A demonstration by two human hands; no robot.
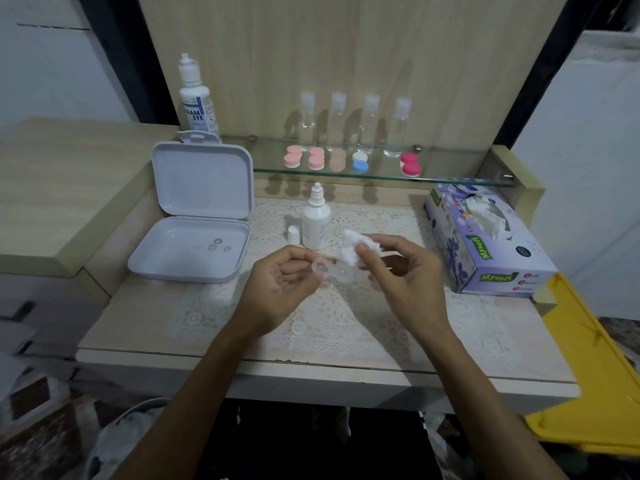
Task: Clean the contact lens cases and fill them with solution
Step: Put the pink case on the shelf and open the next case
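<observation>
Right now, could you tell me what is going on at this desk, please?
A person is wiping a clear plastic contact lens case. The left hand pinches the case while the right hand presses a crumpled white tissue against it. A small white solution bottle stands uncapped behind, its white cap beside it. Nothing looks filled yet.

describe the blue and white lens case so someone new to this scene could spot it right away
Look at the glass shelf against the wooden back panel, where lens cases sit in a row before four clear bottles. The blue and white case is fourth from the left; it alone has a blue cap, the others being pink or red.
</observation>
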